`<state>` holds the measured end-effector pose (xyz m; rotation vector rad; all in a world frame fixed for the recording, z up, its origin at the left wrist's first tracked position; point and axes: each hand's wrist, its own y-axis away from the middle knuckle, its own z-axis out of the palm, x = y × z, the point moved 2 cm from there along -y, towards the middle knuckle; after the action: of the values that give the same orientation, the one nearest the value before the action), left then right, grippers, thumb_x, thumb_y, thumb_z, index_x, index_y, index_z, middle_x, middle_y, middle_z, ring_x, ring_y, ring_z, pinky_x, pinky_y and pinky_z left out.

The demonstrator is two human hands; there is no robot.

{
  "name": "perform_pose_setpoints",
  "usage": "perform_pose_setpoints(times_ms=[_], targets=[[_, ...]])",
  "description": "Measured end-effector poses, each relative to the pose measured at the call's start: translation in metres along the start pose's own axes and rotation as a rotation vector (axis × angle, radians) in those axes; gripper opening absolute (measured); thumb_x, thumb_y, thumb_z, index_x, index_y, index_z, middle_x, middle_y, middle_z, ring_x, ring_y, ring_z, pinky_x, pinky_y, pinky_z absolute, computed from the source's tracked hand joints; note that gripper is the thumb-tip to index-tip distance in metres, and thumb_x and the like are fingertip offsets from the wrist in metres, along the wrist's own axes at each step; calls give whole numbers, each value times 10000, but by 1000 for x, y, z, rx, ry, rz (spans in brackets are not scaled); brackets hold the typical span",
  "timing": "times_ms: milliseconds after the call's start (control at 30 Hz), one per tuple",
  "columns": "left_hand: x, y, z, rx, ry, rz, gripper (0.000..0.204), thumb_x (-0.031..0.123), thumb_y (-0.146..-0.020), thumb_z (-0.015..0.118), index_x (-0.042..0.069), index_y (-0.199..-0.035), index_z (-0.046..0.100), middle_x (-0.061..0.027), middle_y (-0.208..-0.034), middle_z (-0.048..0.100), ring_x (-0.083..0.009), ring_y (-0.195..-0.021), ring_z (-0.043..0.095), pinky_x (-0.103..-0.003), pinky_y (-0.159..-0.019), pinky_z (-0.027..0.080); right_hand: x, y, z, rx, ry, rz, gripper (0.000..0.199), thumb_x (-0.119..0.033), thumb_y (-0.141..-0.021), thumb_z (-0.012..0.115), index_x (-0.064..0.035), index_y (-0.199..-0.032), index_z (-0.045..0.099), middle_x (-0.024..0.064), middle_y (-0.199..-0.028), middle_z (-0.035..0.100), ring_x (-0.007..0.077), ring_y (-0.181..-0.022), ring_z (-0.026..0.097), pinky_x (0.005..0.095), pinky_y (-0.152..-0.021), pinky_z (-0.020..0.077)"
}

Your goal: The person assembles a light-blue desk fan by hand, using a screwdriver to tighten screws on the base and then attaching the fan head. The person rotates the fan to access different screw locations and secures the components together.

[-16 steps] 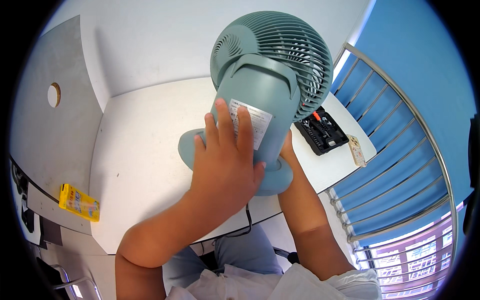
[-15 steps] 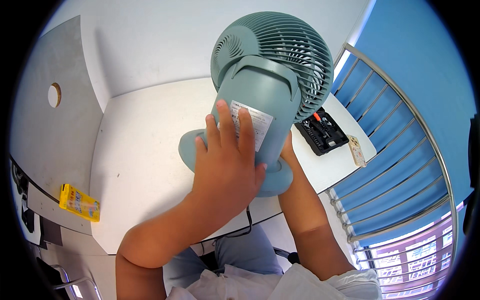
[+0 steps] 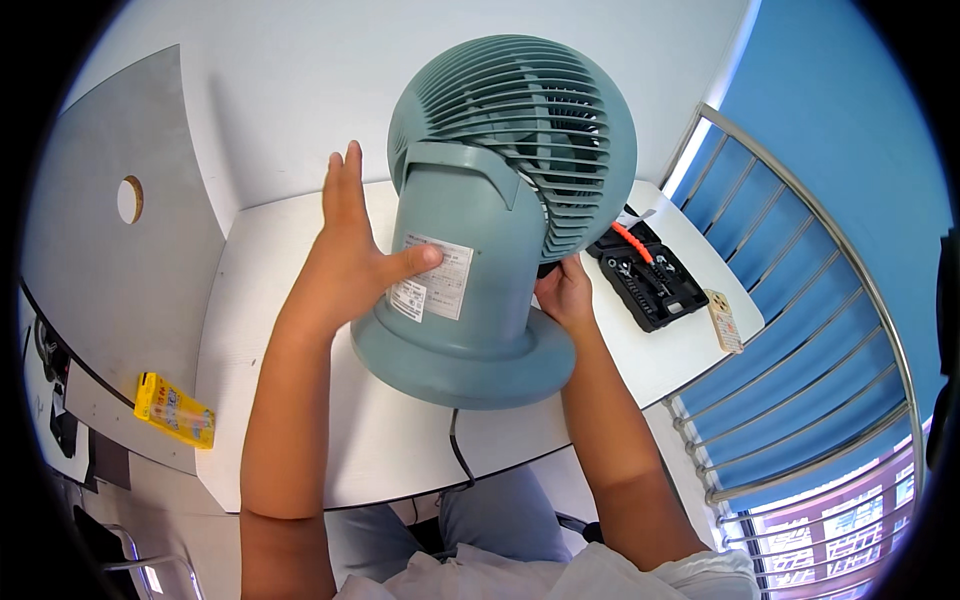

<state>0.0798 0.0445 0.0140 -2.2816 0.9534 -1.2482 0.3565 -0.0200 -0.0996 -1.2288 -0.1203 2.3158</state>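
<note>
A grey-green desk fan [image 3: 470, 290] stands nearly upright on the white table [image 3: 290, 250], its slatted round head leaning up and right. White labels are stuck on its column, and a dark cord runs from its base toward the table's near edge. To the left of the column my left hand [image 3: 350, 255] is open, fingers stretched upward, with its thumb across the label. My right hand [image 3: 567, 293] is at the column's right side, just under the head. Its fingers curl in behind the fan and are partly hidden.
At the right of the table lies an open black tool case [image 3: 645, 275] with a red-orange flexible shaft [image 3: 632, 242], beside a patterned phone-like slab [image 3: 724, 322]. A yellow packet [image 3: 175, 410] sits at the left edge, near a grey panel [image 3: 120, 270]. Metal railing [image 3: 800, 190] stands right.
The fan has come down from a tilt to nearly upright and turned, its base now lower. My left hand has swung left off the column, its fingers now pointing up.
</note>
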Motion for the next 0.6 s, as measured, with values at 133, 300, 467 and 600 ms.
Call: perform_pose_setpoints(times_ms=[133, 300, 467, 600], targets=[[-24, -5, 7, -434, 422, -239, 1327, 585, -574, 803, -23, -1469, 35, -309, -1392, 366, -425, -1319, 349, -405, -1090, 298, -4, 0, -2, -2, 60, -50, 399, -220, -1009, 318, -151, -1401, 300, 87, -1380, 431, 268, -1201, 489, 519, -925, 444], [-12, -2, 14, -735, 657, -263, 1110, 580, -532, 824, -72, -1331, 414, -265, -1264, 529, -361, -1217, 488, -371, -1027, 374, -6, 0, -15, 96, 70, -162, 413, -226, -992, 383, -130, -1390, 333, 80, -1368, 444, 243, -1201, 488, 422, -978, 426], [9, 13, 21, -658, 466, -131, 974, 442, -498, 852, -56, -1258, 500, -231, -1150, 615, -328, -1104, 580, -337, -968, 424, -15, 0, -17, 65, -126, 56, 415, -284, -953, 475, -36, -1285, 489, 88, -1284, 541, 245, -1151, 527, 394, -970, 434], [28, 24, 23, -646, 83, -133, 901, 410, -478, 848, -41, -1189, 529, -226, -1047, 649, -336, -1017, 619, -353, -896, 471, -27, 4, -8, -12, -254, 24, 426, -308, -946, 498, -41, -1278, 497, 107, -1257, 551, 235, -1131, 533, 402, -907, 470]])
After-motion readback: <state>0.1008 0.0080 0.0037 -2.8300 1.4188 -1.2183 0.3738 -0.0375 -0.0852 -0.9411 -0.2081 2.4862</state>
